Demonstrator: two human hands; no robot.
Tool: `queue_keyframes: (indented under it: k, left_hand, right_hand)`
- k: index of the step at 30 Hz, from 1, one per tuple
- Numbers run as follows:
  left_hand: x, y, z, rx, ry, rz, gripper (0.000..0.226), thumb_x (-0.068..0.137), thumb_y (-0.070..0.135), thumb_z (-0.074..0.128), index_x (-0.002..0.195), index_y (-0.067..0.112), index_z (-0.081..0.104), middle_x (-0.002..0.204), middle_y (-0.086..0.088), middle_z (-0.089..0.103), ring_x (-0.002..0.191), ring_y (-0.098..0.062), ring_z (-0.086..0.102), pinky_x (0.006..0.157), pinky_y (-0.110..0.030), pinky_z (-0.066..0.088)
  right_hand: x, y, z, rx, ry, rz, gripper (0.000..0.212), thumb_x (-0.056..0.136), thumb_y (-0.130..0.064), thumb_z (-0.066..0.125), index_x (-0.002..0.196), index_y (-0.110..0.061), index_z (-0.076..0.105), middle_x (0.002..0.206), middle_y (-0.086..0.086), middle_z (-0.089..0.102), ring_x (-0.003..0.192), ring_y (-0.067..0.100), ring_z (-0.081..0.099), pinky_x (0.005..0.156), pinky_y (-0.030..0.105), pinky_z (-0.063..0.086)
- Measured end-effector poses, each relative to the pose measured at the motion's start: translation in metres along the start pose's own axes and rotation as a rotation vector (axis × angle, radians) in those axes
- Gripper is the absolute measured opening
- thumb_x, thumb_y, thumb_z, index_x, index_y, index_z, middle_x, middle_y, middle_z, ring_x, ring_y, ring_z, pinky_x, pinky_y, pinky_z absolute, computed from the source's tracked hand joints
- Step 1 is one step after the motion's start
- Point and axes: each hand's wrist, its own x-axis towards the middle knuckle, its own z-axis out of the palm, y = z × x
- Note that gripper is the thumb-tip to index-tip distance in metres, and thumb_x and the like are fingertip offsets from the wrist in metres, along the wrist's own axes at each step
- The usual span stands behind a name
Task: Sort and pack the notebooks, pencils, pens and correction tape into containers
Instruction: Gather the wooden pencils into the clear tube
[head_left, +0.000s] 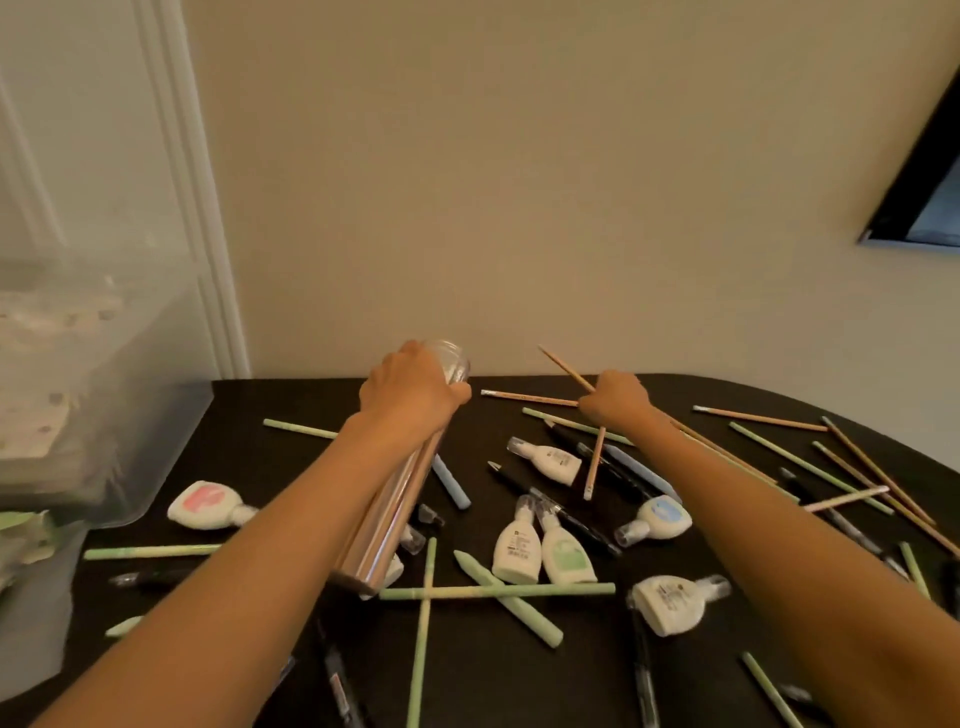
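Left hand (410, 395) is wrapped round the top of a clear cylinder container (395, 509), fingers curled just below the rim. The cylinder is tilted, its base on the black table (291, 405) at about 7 o'clock from the hand. Right hand (615, 402) is fisted on wooden pencils (563, 366): one sticks out toward 10 o'clock, another (592, 467) hangs toward 6. Can't tell whether the pencil lying at 9 o'clock of that fist is held or just on the table. Loose wooden pencils (758, 417) are scattered at the table's 2–3 o'clock. Green pencils (493, 591) are crossed at table centre, with more at 9 and 4 o'clock. Black pens (587, 527) are mixed through the pile. Correction tapes lie flat: a pink one (205, 506) at 9 o'clock, a white-backed one (514, 548) touching a green one (566, 553) at centre, a blue one (662, 514) at 3, and two more at (553, 461) and (672, 605). The backs carry a small logo and printed label, too small to read. A clear plastic bin (130, 415) sits at the table's 9–10 o'clock edge; its contents are blurred.
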Motion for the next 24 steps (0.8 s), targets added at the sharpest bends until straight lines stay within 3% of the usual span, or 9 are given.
queue_keyframes:
  k: [2,4,7,10,13,16,19,21,24]
  left_hand:
    - [-0.004,0.009,0.007,0.009,-0.008,0.02,0.058,0.084,0.04,0.062,0.128,0.008,0.041,0.12,-0.01,0.052,0.108,-0.027,0.052,0.075,-0.031,0.036]
    - [-0.007,0.016,0.013,0.017,-0.02,0.031,0.058,0.083,0.041,0.062,0.126,0.008,0.043,0.119,-0.011,0.053,0.107,-0.028,0.053,0.075,-0.031,0.036]
    - [-0.014,0.024,0.018,0.004,-0.034,0.035,0.056,0.083,0.04,0.062,0.125,0.007,0.044,0.116,-0.01,0.054,0.101,-0.025,0.052,0.073,-0.03,0.036]
    - [-0.021,0.029,0.019,0.009,-0.03,0.042,0.055,0.085,0.04,0.062,0.125,0.007,0.044,0.114,-0.009,0.053,0.088,-0.019,0.044,0.072,-0.03,0.035]
    - [-0.024,0.031,0.019,0.028,-0.035,0.042,0.054,0.086,0.039,0.061,0.126,0.007,0.043,0.116,-0.009,0.053,0.092,-0.02,0.046,0.072,-0.029,0.035]
    - [-0.022,0.033,0.018,0.028,-0.03,0.02,0.056,0.085,0.04,0.061,0.126,0.007,0.041,0.108,-0.007,0.05,0.088,-0.019,0.043,0.071,-0.03,0.035]
    - [-0.017,0.034,0.016,0.03,-0.016,0.006,0.058,0.085,0.04,0.062,0.128,0.008,0.039,0.113,-0.009,0.052,0.088,-0.019,0.042,0.072,-0.03,0.036]
    - [-0.011,0.032,0.014,0.042,-0.005,0.004,0.057,0.085,0.039,0.062,0.128,0.008,0.04,0.11,-0.008,0.05,0.09,-0.019,0.044,0.073,-0.03,0.036]
    - [-0.002,0.026,0.015,0.056,-0.01,-0.023,0.058,0.084,0.04,0.062,0.127,0.008,0.039,0.114,-0.009,0.051,0.095,-0.022,0.048,0.073,-0.03,0.036]
  right_hand:
    - [-0.001,0.024,-0.004,-0.019,-0.004,-0.006,0.024,0.088,-0.015,0.055,0.107,-0.002,0.063,0.103,0.014,0.063,0.085,0.026,0.056,0.071,0.032,0.045]
    - [-0.006,0.037,-0.006,-0.059,-0.01,-0.137,0.02,0.088,-0.012,0.053,0.103,-0.011,0.067,0.104,0.009,0.064,0.093,0.025,0.058,0.074,0.032,0.046]
    - [-0.018,0.048,-0.005,-0.131,-0.091,-0.352,0.027,0.087,-0.007,0.054,0.105,-0.021,0.068,0.1,0.003,0.048,0.09,0.02,0.05,0.071,0.026,0.038]
    - [-0.022,0.056,0.004,-0.135,-0.131,-0.448,0.019,0.084,-0.011,0.062,0.1,-0.02,0.069,0.112,0.004,0.046,0.097,0.02,0.051,0.073,0.023,0.04]
    - [-0.022,0.057,0.01,-0.105,-0.074,-0.494,0.015,0.087,-0.017,0.063,0.101,-0.017,0.069,0.119,0.006,0.045,0.099,0.021,0.053,0.084,0.03,0.044]
    - [-0.022,0.051,0.006,-0.069,0.098,-0.555,0.023,0.092,-0.026,0.056,0.108,-0.012,0.066,0.12,0.006,0.045,0.091,0.019,0.052,0.08,0.03,0.044]
    - [-0.01,0.043,0.004,-0.283,0.262,-0.598,0.03,0.099,-0.03,0.041,0.115,-0.009,0.057,0.119,0.008,0.049,0.103,0.022,0.048,0.086,0.03,0.037]
    - [-0.001,0.034,0.006,-0.412,0.243,-0.585,0.027,0.101,-0.026,0.035,0.119,-0.011,0.051,0.12,0.009,0.051,0.109,0.025,0.046,0.091,0.032,0.033]
    - [0.011,0.02,0.014,-0.389,0.114,-0.523,0.029,0.095,-0.006,0.045,0.124,-0.011,0.046,0.122,0.013,0.046,0.1,0.03,0.054,0.084,0.036,0.042]
